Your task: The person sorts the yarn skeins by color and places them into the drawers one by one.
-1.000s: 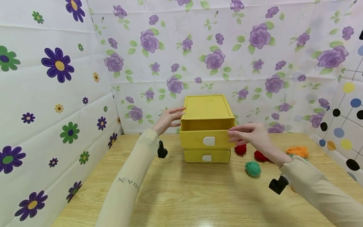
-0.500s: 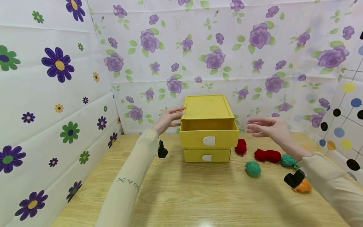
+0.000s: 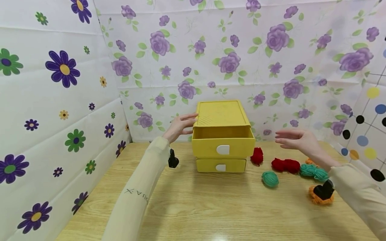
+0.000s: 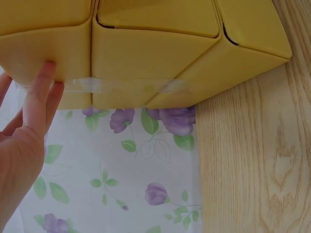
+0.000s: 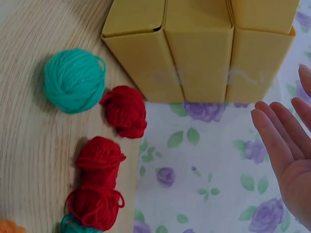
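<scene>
A yellow drawer box (image 3: 221,113) stands at the back of the table, its upper drawer (image 3: 208,147) pulled out and a lower drawer (image 3: 208,165) closed below it. Both drawer fronts carry a white tab. My left hand (image 3: 180,127) rests its extended fingers against the box's left side, as the left wrist view also shows. Over the right part of the table, my right hand (image 3: 298,141) hovers apart from the box, with loosely extended fingers and nothing in them. In the right wrist view that hand (image 5: 291,150) is beside the box's taped side.
Right of the box lie red yarn (image 3: 257,156), a green yarn ball (image 3: 270,179) and a red yarn bundle (image 3: 285,165). Further right are green yarn (image 3: 313,171) and orange yarn (image 3: 318,199), partly behind the wrist camera. Flowered sheets (image 3: 187,50) enclose the wooden table (image 3: 193,207).
My right hand has let go of the open drawer's right corner and moved right, away from the box. The left hand has stayed against the box's side.
</scene>
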Demonstrator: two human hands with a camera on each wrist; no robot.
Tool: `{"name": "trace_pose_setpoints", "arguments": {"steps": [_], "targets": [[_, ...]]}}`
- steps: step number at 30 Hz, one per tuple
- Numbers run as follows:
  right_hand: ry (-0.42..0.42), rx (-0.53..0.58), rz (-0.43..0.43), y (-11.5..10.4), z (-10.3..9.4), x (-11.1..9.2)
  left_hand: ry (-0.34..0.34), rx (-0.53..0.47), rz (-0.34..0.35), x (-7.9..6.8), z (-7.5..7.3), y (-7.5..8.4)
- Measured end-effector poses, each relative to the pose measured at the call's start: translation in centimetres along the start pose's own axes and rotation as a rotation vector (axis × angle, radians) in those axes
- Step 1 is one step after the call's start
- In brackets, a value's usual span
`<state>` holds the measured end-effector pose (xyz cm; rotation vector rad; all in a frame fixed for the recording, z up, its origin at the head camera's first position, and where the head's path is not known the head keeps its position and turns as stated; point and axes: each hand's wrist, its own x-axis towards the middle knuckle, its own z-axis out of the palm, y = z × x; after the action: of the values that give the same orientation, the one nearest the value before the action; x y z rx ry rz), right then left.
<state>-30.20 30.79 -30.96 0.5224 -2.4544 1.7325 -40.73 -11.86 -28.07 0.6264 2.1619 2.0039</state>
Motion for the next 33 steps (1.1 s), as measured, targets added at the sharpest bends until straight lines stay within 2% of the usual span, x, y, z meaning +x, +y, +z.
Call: {"name": "trace_pose_setpoints", "arguments": {"steps": [7,13,19,21,29,33], "targets": [[-0.107,-0.021,0.008,1.8,-1.6,-0.4,0.006,0.006,-0.002,0.0,0.2,0.0],[-0.128,-0.161,0.011,3.2,-2.4,-0.5,0.003,0.003,-0.001,0.0,0.1,-0.1],[-0.164,-0.288,0.081,4.2,-2.3,-0.4,0.007,0.004,0.005,-0.1,0.1,0.0],[-0.165,-0.316,0.080,4.6,-2.2,-0.4,0.008,0.009,0.006,-0.2,0.1,0.0],[-0.143,-0.288,0.012,7.0,-2.5,-0.3,0.016,0.004,0.003,-0.2,0.2,0.0],[-0.142,-0.316,0.026,7.7,-2.7,-0.4,0.017,0.009,0.009,-0.2,0.2,0.0]]}}
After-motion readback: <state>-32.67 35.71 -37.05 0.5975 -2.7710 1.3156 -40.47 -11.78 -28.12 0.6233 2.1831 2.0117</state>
